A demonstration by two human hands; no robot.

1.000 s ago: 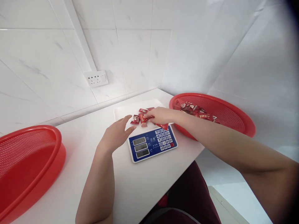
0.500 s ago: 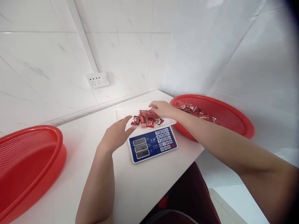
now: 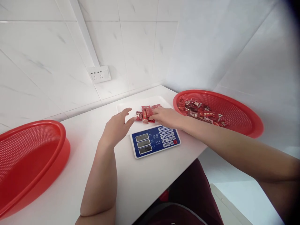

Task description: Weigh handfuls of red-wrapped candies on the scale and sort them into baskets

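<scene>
Several small red wrapped snack packets [image 3: 145, 112] lie in a loose pile on the white pan [image 3: 125, 105] of a blue-and-white digital scale [image 3: 155, 141]. Just left of the pile is my left hand [image 3: 118, 126], its thumb and fingers spread, holding nothing; its thumb tip comes close to the nearest packet. My right hand [image 3: 165, 116] reaches in from the right and lies over the right side of the pile, fingers stretched out against the packets and covering some of them. Digits show on the scale's displays [image 3: 143, 143], too faint to read surely.
At the right stands a red mesh basket [image 3: 248, 120] with many more packets [image 3: 201, 111] in it, partly behind my right forearm. Another red basket [image 3: 50, 150] stands at the left on the white table [image 3: 93, 115]. A wall socket [image 3: 100, 74] is behind.
My right hand has moved from the far side of the pile down onto its right side, and the packets sit differently. My left hand stays open. The camera view has shifted slightly.
</scene>
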